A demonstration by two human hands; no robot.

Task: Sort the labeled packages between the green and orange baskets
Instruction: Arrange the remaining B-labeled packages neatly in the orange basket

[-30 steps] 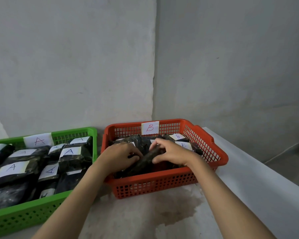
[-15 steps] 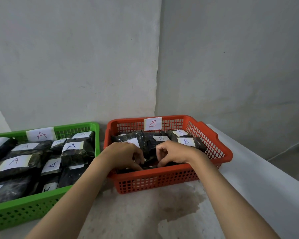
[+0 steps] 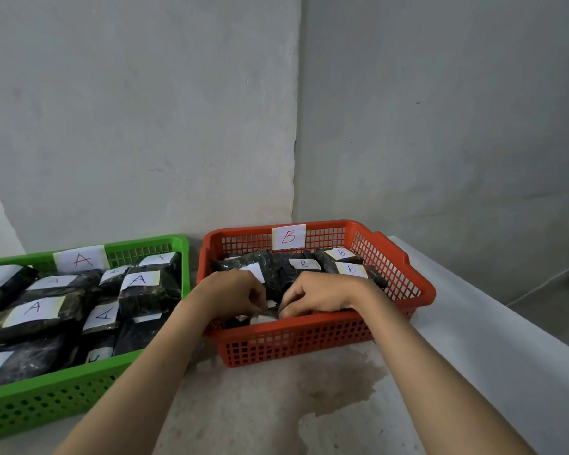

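Both hands, left hand [image 3: 234, 295] and right hand [image 3: 316, 297], seemingly pinching one package [image 3: 270, 311] just inside orange basket's [image 3: 309, 343] near rim.

Two gray walls [image 3: 440, 110] fill most of the frame and meet in a corner just right of the middle. The left wall [image 3: 128, 110] looks rough, with small marks and a faint crack. Along the bottom lies a pale surface [image 3: 260, 405] with a dark wet-looking stain [image 3: 339, 385] in the lower middle. At the far right edge, a gray floor [image 3: 559, 297] shows. The light is soft and even.
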